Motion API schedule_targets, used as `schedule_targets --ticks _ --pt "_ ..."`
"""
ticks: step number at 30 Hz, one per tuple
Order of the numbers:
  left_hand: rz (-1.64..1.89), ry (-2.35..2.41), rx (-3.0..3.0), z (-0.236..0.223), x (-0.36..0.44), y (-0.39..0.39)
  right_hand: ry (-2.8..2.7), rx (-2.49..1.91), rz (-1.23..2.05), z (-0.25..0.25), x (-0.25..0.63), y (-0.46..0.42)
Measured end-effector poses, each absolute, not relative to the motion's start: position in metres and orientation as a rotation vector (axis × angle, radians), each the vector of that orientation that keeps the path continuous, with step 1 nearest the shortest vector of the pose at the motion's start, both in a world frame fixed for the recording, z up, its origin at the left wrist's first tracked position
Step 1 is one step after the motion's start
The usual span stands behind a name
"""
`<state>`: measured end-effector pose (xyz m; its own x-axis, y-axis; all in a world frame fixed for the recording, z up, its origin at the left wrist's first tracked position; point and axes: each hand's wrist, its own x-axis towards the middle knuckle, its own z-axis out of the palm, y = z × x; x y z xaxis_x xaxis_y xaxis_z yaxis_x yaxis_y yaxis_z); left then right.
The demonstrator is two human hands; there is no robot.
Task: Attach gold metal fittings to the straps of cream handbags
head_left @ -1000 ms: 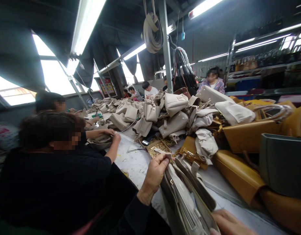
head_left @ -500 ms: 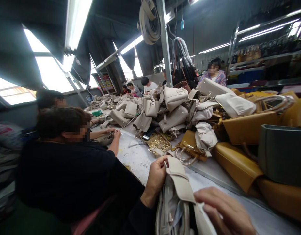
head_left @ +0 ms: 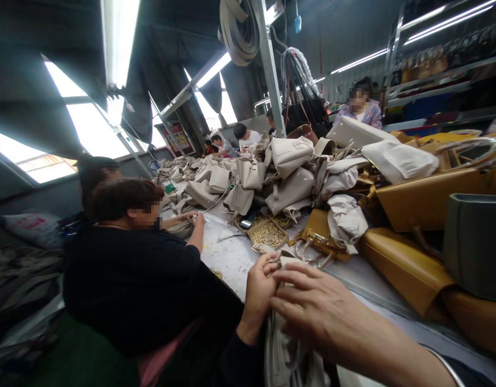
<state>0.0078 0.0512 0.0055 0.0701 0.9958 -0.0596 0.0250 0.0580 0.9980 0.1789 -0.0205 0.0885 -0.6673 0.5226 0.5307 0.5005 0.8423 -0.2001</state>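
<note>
A beige handbag lies in front of me at the bottom of the view, its zipped top facing up. My left hand is closed on the far end of the bag's flap, with thumb and fingers pinched together. Over the flap lies my right hand, fingers stretched out, their tips close to my left hand. It covers most of the flap, so I cannot tell how firmly it touches the leather. Just beyond my hands stands a small box of gold-coloured metal fittings.
Beige bags are heaped along the table. Mustard bags and a dark grey bag stand on the right. A co-worker in black sits close on my left, handling a beige piece. A metal post rises behind the heap.
My right hand has moved left and away from me, from the bag's near right side onto the flap beside my left hand. My left hand keeps its grip. The view has shifted slightly.
</note>
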Motion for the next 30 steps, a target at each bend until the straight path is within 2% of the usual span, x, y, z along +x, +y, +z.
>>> schedule_targets --ticks 7,11,14,19,25,30 --pt "1.078 1.168 1.305 -0.002 0.009 0.054 -2.144 -1.448 -0.308 0.031 0.246 -0.017" --pt "1.011 1.136 1.379 0.001 0.015 0.053 -2.238 -1.815 -0.155 0.007 0.253 -0.013" --pt "0.980 1.125 1.412 0.006 0.019 0.052 -2.225 -1.910 -0.021 -0.006 0.241 -0.005" --pt "0.946 1.154 1.479 0.010 0.024 0.052 -1.961 -1.583 0.000 -0.003 0.216 0.004" --pt "0.902 1.106 1.316 0.011 0.021 0.055 -1.841 -1.158 0.380 -0.016 0.205 0.014" --pt "0.874 1.029 0.967 0.017 0.016 0.060 -2.007 -0.784 0.246 -0.027 0.211 0.008"
